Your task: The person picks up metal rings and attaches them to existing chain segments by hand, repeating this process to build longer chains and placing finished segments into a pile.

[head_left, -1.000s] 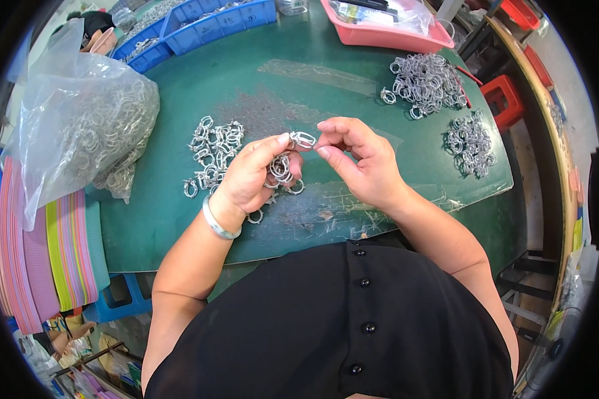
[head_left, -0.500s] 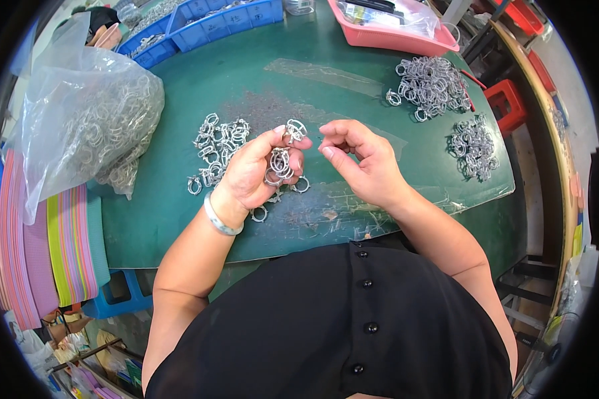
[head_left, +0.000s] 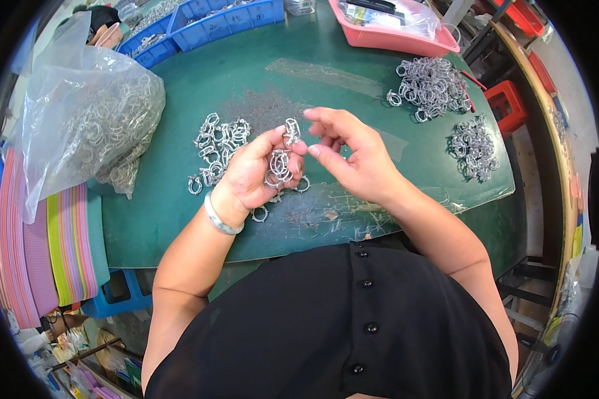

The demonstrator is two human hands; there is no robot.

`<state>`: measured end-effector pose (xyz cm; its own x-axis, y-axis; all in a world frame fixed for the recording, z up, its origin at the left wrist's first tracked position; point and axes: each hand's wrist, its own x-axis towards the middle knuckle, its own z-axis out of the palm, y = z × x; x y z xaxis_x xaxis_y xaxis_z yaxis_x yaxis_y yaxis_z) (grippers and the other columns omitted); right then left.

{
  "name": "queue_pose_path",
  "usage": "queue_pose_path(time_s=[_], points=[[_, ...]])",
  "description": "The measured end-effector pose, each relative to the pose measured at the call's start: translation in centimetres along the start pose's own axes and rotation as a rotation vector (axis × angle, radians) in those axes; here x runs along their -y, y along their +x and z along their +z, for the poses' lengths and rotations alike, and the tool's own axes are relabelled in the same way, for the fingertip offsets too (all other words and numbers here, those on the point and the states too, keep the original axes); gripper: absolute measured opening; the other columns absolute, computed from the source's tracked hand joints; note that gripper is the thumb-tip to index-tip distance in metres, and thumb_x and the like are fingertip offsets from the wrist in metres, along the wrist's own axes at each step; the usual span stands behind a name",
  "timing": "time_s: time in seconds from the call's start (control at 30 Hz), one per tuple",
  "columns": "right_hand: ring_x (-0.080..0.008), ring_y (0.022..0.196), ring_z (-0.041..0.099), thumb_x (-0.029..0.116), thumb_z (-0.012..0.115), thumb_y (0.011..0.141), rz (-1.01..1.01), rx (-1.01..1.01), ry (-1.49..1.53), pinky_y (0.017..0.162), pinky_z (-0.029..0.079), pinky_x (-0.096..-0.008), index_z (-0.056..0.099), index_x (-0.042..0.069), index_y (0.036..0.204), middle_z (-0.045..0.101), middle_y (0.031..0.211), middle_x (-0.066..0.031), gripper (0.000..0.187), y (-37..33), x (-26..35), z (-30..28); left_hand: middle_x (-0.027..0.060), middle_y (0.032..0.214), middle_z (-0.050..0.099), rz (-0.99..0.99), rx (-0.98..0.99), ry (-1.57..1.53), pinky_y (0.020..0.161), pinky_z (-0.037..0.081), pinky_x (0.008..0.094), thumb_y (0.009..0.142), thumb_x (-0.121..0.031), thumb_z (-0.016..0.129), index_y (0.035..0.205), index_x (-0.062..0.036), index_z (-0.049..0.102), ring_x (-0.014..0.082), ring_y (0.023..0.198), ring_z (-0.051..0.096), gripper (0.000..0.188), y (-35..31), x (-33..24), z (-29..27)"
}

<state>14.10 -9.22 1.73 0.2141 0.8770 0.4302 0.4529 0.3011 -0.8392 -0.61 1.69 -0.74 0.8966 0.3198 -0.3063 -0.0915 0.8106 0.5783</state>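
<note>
1. Left hand (head_left: 246, 179), one bangle (head_left: 221, 219) at its wrist: thumb and forefinger are clamping on one wire hose clamp (head_left: 291, 132), raised above the table's near half.
2. Same palm is cradling several loose clamps (head_left: 279, 166); they are overlapping, so exact count cannot be told.
3. Right hand (head_left: 354, 159) is hovering just right of the pinched clamp; thumb and forefinger are standing apart, with nothing visible between them. Contact with the left fingertips: cannot tell.
4. Green table (head_left: 180, 229) is bearing three clamp heaps: one left heap (head_left: 221, 146) beside the left hand, one far-right heap (head_left: 434, 86), one smaller right heap (head_left: 472, 147) nearer. Pieces are tangling, uncountable.
5. One single clamp (head_left: 394, 98) is lying at the far-right heap's left edge.
6. One clear plastic bag (head_left: 56, 110), left, is holding many more clamps.
7. Far side: two blue bins (head_left: 229, 26) are standing left, one pink tray (head_left: 399, 43) right.
</note>
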Motion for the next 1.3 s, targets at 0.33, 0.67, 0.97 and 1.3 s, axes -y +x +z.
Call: queue_pose_path(time_s=[0.33,0.67,0.97,1.3], points=[[-0.0195,0.076,0.057,0.003,0.061,0.073,-0.133,-0.03,-0.236,0.069,0.046,-0.0291,0.058,0.002,0.096,0.058,0.087,-0.0093,0.024,1.9,-1.3,-4.1,0.0079,0.068,0.058,-0.026,0.11,0.182,0.053,0.047,0.0263,0.092,-0.032,0.039,0.096,0.0031,0.056,0.0165,0.058,0.055,0.039,-0.5,-0.4,-0.1],[-0.0259,0.101,0.048,0.012,0.058,0.071,0.091,0.007,-1.446,0.084,0.038,-0.0411,0.059,0.01,0.1,0.053,0.102,-0.0071,0.029,3.7,-7.1,-15.1,0.0097,0.102,0.056,0.251,0.129,0.051,0.051,0.048,0.0241,0.091,-0.027,0.042,0.113,-0.0051,0.048,0.0196,0.078,0.059,0.032,-1.1,-3.4,-1.1],[-0.027,0.091,0.048,0.035,0.068,0.066,-0.156,0.488,-0.663,0.08,0.037,-0.0377,0.06,0.006,0.092,0.053,0.09,-0.0106,0.041,-0.7,-1.9,-0.7,0.0089,0.099,0.058,0.331,-0.02,0.147,0.057,0.049,0.0249,0.086,-0.014,0.051,0.107,-0.0053,0.053,0.0181,0.078,0.059,0.023,-1.2,-2.9,-0.8],[-0.0284,0.084,0.05,0.017,0.064,0.069,-0.206,0.296,-0.426,0.074,0.038,-0.0379,0.055,0.005,0.091,0.052,0.083,-0.0103,0.026,-0.9,-2.3,-0.1,0.0012,0.079,0.059,0.294,-0.211,0.573,0.052,0.041,0.0196,0.083,-0.016,0.057,0.092,-0.0063,0.06,0.0095,0.068,0.057,0.014,-1.1,-1.8,0.4]])
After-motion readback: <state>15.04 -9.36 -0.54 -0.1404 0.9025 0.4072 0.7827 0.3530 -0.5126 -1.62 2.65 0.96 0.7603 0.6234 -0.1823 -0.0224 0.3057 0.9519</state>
